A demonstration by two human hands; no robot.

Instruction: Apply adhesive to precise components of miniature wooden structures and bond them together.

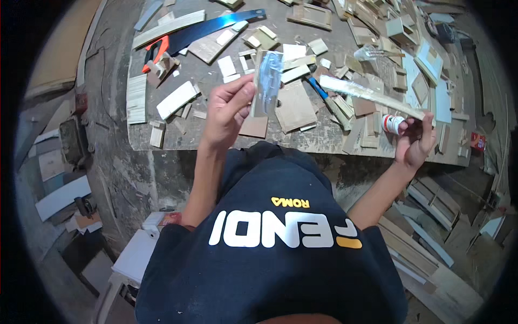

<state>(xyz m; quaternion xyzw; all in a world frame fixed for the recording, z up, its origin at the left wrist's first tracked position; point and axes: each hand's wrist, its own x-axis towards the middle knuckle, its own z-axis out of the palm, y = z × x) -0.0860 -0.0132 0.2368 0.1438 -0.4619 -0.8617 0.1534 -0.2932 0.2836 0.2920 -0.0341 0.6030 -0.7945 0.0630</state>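
Between the thumb and fingers of my left hand (229, 110) a small flat wooden board (260, 110) is held up, its face smeared with glossy blue-grey streaks. My right hand (417, 143) pinches the near end of a long thin wooden strip (372, 96). That strip points left, its far part coated in something white and shiny, and its tip is apart from the board. Against the fingers of my right hand is a small white and red container (392, 124); I cannot tell whether they grip it or it stands on the workbench (324, 144).
A handsaw (216, 26) with an orange and black handle lies at the far left of the bench. A blue-handled tool (318, 89) rests among wood offcuts in the middle. At the right are a clear cup (367, 52) and piled wooden pieces; more boards lie on the floor.
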